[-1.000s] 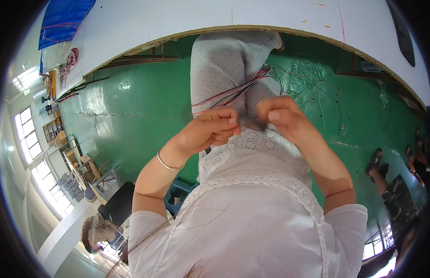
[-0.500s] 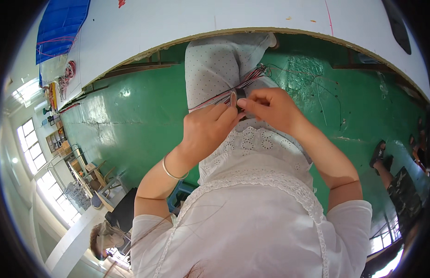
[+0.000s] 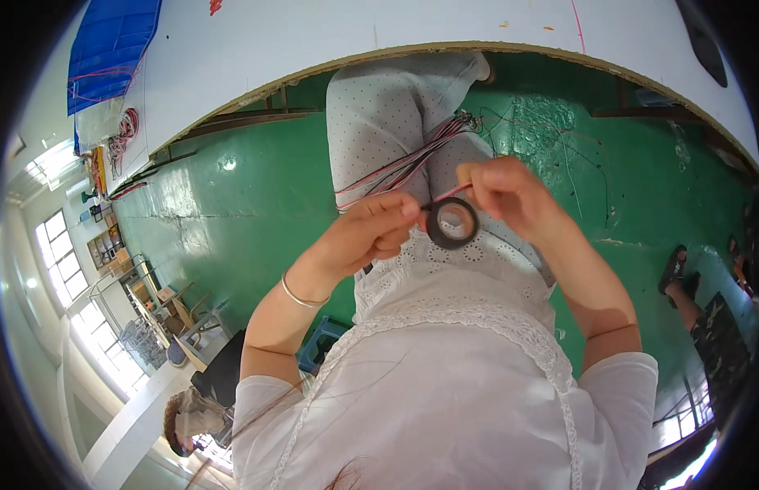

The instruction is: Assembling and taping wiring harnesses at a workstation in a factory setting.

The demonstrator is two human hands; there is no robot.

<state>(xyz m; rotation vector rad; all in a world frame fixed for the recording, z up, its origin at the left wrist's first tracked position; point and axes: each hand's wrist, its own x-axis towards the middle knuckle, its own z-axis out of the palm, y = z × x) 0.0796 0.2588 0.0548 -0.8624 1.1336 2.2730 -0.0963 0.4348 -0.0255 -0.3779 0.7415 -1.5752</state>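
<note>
A short pinkish-red wire [image 3: 453, 193], dark at its left end, is stretched between my two hands above my lap. My left hand [image 3: 363, 234] is closed, its thumb and finger pinching the dark end. My right hand [image 3: 510, 198] pinches the other end, with its fingers curled. A roll of black tape [image 3: 451, 243] hangs just below the wire, right beside my left fingertips; whether those fingers also touch it I cannot tell. Across my thighs lies a bundle of red, black and white wires [image 3: 420, 155], its bunched ends toward my right knee.
A white tabletop [image 3: 379, 28] with a rough edge spans the far side, with a blue sheet [image 3: 110, 53] and coiled wires [image 3: 122, 135] at its left. A blue stool [image 3: 321, 339] is by my left elbow. Other people [image 3: 196, 416] are at lower left and far right.
My hands have moved apart and slightly nearer to me. The tape roll, earlier edge-on between my fingers, now hangs face-on below the wire. The wire bundle rests freely on my lap.
</note>
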